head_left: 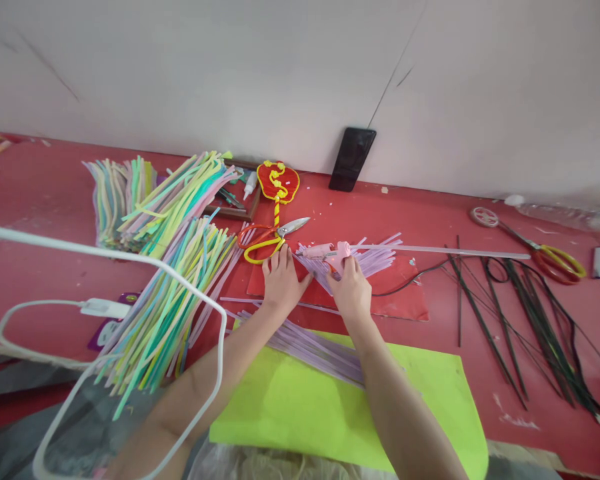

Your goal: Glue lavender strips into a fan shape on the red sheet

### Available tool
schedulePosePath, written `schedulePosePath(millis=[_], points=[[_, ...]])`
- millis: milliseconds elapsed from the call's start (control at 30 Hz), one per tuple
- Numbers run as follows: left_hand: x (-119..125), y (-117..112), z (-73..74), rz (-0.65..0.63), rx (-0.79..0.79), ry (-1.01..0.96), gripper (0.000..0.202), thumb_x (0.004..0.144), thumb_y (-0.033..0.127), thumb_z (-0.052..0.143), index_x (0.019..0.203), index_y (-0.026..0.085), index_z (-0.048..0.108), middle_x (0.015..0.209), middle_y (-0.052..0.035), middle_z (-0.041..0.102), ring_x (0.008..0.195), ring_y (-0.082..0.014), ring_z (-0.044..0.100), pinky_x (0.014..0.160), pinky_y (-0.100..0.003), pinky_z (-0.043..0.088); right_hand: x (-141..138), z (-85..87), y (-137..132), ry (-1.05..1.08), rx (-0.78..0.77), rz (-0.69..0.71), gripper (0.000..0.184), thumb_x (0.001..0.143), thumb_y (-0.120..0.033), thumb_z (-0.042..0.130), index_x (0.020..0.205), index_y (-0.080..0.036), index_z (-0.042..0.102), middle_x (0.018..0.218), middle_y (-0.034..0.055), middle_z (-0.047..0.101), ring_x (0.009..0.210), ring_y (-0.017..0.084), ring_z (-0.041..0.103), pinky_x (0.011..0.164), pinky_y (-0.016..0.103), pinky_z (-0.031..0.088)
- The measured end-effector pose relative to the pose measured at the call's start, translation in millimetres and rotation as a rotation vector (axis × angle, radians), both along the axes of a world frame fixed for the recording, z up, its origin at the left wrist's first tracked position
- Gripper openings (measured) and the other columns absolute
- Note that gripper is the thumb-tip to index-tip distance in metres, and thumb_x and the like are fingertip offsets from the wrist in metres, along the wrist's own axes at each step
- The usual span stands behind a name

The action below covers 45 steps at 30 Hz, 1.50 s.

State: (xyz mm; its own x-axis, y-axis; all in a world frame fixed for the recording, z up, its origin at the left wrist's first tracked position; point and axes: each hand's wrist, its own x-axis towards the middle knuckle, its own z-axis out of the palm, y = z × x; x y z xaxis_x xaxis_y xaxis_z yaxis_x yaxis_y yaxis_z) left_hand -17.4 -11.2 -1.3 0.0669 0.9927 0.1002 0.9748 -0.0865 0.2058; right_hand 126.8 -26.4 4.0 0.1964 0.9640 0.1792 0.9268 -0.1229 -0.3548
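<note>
My right hand is wrapped round the handle of a pink glue gun, whose nozzle points left over a fan of lilac pipe cleaners on a red sheet. My left hand lies with fingers stretched out flat on the red sheet, just left of the glue gun and below the orange-and-yellow scissors. More lilac pipe cleaners lie under my forearms, across a lime-green sheet.
Piles of pastel pipe cleaners fill the left. A red-and-yellow ornament and a black phone stand by the wall. Black wires, second scissors and a plastic bottle lie right. A white cable loops at the front left.
</note>
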Motion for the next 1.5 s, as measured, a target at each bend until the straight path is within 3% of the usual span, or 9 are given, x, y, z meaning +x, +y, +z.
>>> schedulePosePath(millis=[1500], points=[[0.7, -1.2, 0.0, 0.0, 0.004, -0.013, 0.07, 0.088, 0.052, 0.043, 0.14, 0.006, 0.04, 0.149, -0.0154, 0.038, 0.133, -0.0293, 0.037, 0.111, -0.047, 0.027, 4.6, 5.2, -4.3, 0.073, 0.029, -0.011, 0.029, 0.081, -0.025, 0.051, 0.108, -0.017, 0.054, 0.098, 0.0092, 0.062, 0.075, 0.02, 0.06, 0.058, 0.027, 0.039]])
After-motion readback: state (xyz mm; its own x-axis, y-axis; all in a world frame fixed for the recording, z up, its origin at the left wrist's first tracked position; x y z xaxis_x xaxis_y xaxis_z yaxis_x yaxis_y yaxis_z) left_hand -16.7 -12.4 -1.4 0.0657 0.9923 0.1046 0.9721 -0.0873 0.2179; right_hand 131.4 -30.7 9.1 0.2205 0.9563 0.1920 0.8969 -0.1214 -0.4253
